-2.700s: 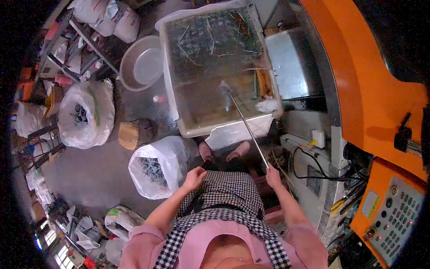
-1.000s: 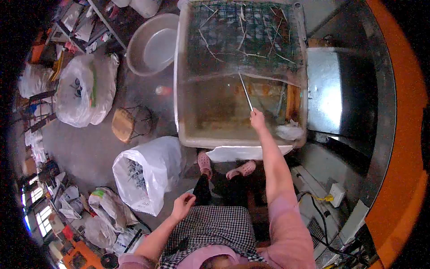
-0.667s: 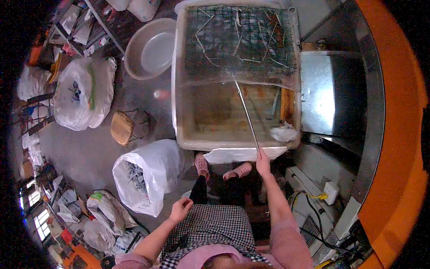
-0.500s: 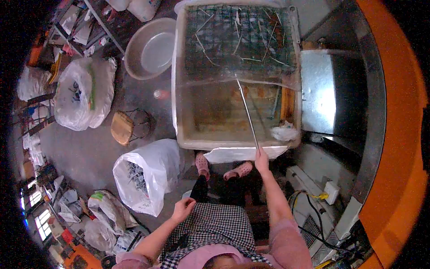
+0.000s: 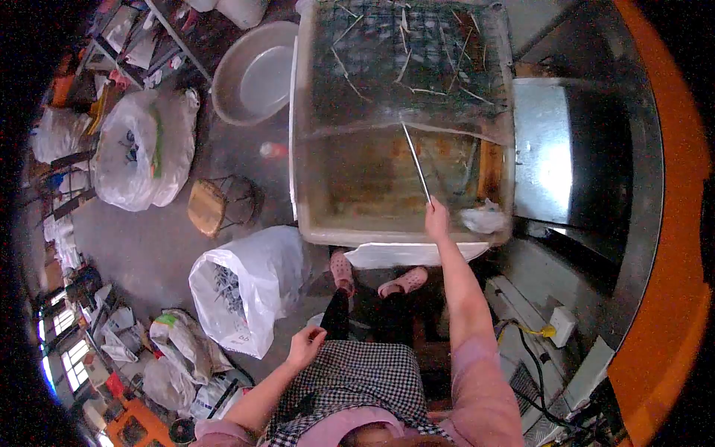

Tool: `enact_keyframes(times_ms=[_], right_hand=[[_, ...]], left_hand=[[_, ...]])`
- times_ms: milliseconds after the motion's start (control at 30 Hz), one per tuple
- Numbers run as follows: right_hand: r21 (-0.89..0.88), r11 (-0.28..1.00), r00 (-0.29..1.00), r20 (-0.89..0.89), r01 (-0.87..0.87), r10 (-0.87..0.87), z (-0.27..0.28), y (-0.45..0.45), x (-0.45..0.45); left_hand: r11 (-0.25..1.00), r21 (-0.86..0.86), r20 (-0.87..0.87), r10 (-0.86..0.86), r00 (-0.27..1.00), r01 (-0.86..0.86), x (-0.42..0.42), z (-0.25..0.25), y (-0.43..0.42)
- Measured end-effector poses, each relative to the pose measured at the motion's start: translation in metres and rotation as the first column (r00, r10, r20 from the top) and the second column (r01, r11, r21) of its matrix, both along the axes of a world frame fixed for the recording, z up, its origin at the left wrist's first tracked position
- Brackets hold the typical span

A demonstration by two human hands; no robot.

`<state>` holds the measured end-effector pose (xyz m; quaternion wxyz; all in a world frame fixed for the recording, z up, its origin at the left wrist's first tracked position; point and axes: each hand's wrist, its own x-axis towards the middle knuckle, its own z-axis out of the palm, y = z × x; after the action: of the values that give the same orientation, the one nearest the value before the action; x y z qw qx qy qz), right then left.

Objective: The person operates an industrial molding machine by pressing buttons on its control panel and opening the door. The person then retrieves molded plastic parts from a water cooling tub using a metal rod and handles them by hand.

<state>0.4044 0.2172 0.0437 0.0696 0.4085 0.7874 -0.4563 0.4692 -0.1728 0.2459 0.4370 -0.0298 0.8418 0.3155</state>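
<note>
Grey workshop floor [image 5: 134,257] all round, with a round basin [image 5: 221,97], a small stool [image 5: 206,208] and an open white sack [image 5: 275,283] to the left, and an orange machine [image 5: 681,320] along the far right. Straight ahead, a large pale tub [image 5: 335,238], murky brown in its near half and dark with mesh [image 5: 372,71] and thin pale strips [image 5: 428,92] in its far half. Over the near half, a slim metal rod [image 5: 416,162], grasped at its lower end by the right hand [image 5: 438,220], fingers wrapped round. From there, running forward, long axis pointing away from the body and leaning slightly left, as far as the pale edge [image 5: 477,135] between the 2 halves (cannot tell whether continuing beneath). Well apart from the left hand [image 5: 304,348], back beside the checked apron [image 5: 357,380], fingers curled together; cannot tell whether pinching anything.
</note>
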Motion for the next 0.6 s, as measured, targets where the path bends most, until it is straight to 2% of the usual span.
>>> enact_keyframes(times_ms=[33,100,133,200,333,400,433,500,533,600], right_hand=[[-0.004,1.000,1.000,0.002,-0.001,0.001,-0.012,0.001,-0.004],[0.128,0.991,0.974,-0.226,0.045,-0.016,-0.038,0.001,-0.011],[0.126,0.991,0.974,-0.224,0.045,-0.015,-0.042,0.003,-0.014],[0.033,0.999,0.996,-0.083,0.037,-0.034,-0.035,0.006,-0.021],[-0.006,0.997,0.988,-0.129,0.082,-0.082,-0.013,-0.002,-0.001],[-0.168,0.976,0.988,0.092,0.139,-0.125,0.024,-0.006,0.015],[-0.164,0.977,0.988,0.090,0.138,-0.124,0.021,-0.008,0.027],[-0.063,0.998,1.000,-0.007,0.001,-0.001,0.008,-0.008,0.045],[-0.062,0.998,1.000,-0.007,0.002,-0.003,0.002,-0.008,0.047],[0.095,0.994,0.996,-0.069,-0.044,0.051,0.002,-0.008,0.046]], left_hand=[[1.000,0.015,-0.004,0.015,1.000,-0.015,0.004,-0.005,-0.003],[0.999,0.026,-0.007,0.031,0.999,-0.031,0.007,-0.008,-0.005],[0.999,0.022,0.002,0.043,0.999,-0.043,0.008,-0.008,-0.004],[0.998,0.018,0.010,0.054,0.999,-0.054,0.003,-0.001,0.004],[1.000,-0.011,-0.014,0.011,1.000,-0.011,0.002,0.000,0.002],[1.000,-0.019,-0.031,-0.014,0.999,0.014,0.001,0.001,-0.001],[0.999,-0.040,-0.006,-0.012,1.000,0.011,0.000,0.004,-0.001],[0.998,-0.059,0.018,-0.011,1.000,0.012,0.000,0.008,0.000],[0.999,-0.034,0.020,0.004,1.000,-0.003,0.000,0.008,0.000],[1.000,-0.011,0.022,0.017,1.000,-0.017,0.001,0.008,-0.001]])
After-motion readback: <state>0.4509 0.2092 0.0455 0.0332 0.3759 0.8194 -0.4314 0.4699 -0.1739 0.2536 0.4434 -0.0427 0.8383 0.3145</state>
